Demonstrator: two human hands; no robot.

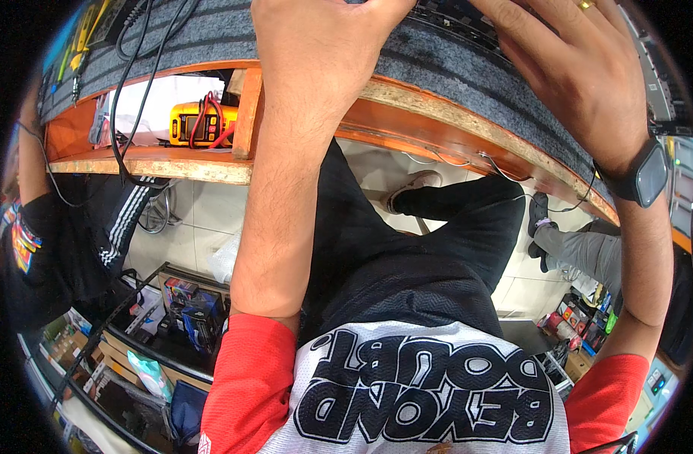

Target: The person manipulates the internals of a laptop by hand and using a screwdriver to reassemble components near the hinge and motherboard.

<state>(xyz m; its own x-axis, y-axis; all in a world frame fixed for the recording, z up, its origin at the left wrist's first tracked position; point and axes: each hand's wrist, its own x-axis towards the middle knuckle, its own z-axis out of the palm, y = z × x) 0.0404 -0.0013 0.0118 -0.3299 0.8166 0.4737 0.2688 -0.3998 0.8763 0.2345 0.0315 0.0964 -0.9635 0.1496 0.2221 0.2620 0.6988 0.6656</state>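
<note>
Two bare hands on a grey-carpeted workbench (445,72) at the far edge: left hand (324,45) pressed down, fingers hidden past the frame, grip impossible to tell; right hand (581,68) spread flat, released, beside a dark device (452,15). Lower left, yellow multimeter (203,122) on shelf. Smartwatch (643,178) on right wrist.

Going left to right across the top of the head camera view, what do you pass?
Black cables → yellow multimeter on the wooden shelf → left hand on the grey felt bench top → right hand → black smartwatch on the right wrist.
</note>
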